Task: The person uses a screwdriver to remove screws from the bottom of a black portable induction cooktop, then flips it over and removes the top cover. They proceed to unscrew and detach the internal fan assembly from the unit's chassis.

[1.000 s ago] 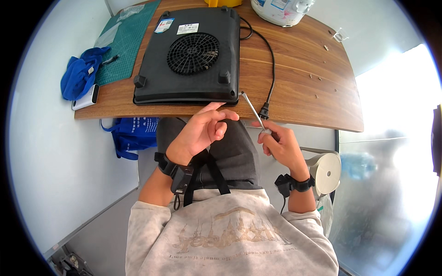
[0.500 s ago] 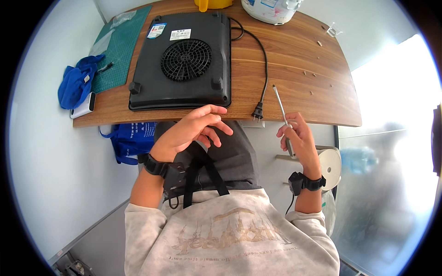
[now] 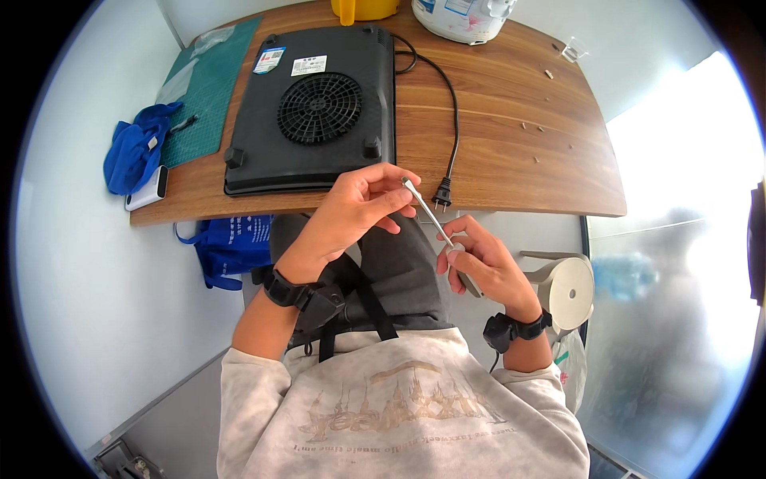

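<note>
The one screwdriver is in front of the person, just off the table's near edge, its shaft pointing toward eleven o'clock. Half a second ago it stood well apart from the left hand, farther to three o'clock; now its tip is at that hand's fingertips.

The right hand is curled closed around the handle. The left hand is partly open, fingers bent, thumb and forefinger close at the tip; I cannot tell whether they pinch it or hold something small. It has risen slightly, nearer the black appliance.

Taking directions from the screwdriver, that appliance lies underside up between ten and eleven o'clock, with one round fan grille, two labels and four feet. Its single cord ends in one two-pronged plug at twelve, just beside the screwdriver.

Farther out, one white pot sits at twelve, one yellow container at eleven, one green mat at ten, one blue cloth between nine and ten, and one blue bag at nine, below the tabletop. At least four small bits lie between one and two; one round stool is at four.
</note>
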Action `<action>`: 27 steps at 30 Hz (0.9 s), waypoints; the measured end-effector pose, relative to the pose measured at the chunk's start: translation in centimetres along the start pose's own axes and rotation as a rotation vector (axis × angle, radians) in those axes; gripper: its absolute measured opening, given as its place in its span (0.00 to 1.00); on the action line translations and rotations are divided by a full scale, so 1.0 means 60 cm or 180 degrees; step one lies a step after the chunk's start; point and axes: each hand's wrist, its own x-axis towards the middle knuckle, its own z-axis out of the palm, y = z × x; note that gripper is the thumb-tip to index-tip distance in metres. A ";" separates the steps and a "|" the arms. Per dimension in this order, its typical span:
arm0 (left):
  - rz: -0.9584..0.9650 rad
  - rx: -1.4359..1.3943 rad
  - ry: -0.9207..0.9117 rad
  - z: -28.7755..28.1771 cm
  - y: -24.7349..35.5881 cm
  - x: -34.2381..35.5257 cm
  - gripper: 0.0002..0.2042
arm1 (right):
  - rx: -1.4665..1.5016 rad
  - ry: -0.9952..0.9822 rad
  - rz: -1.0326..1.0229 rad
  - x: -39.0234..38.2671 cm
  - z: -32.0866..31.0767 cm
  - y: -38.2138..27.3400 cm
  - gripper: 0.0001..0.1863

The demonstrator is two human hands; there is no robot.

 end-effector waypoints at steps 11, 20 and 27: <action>-0.0338 0.0332 -0.0472 0.011 -0.018 0.005 0.13 | -0.1088 0.0584 -0.0760 0.001 -0.010 0.001 0.10; -0.0785 0.0783 -0.1352 0.023 -0.024 -0.005 0.13 | -0.1548 0.0631 -0.1067 0.015 0.008 -0.021 0.06; -0.0758 0.0646 -0.1380 0.025 -0.012 0.002 0.15 | -0.1181 0.0844 -0.0614 0.019 0.002 -0.035 0.06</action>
